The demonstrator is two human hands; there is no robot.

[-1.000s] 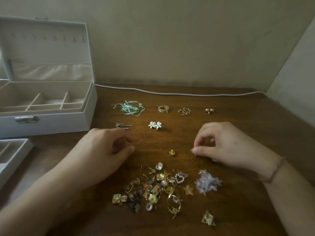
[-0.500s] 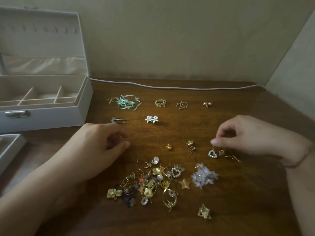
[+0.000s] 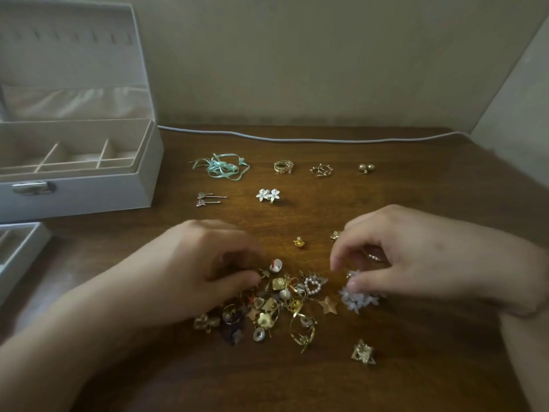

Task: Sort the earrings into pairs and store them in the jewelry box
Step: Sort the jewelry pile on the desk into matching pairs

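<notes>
Unsorted earring pile on wooden table, left hand at pile's left edge, fingers curled, grasp unclear, right hand right of pile, thumb and forefinger apart above white flower earrings, open jewelry box far left of pile, paired earrings beyond pile

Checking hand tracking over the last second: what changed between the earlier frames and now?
The right hand went out to the right, left a pearl heart earring there, then came back toward the heap; its fingers now curl over the white flower cluster. The left hand slid down to the edge of the unsorted heap; blur hides any grip. The sorted pairs, including the white flower pair, and the open jewelry box stayed put.
</notes>
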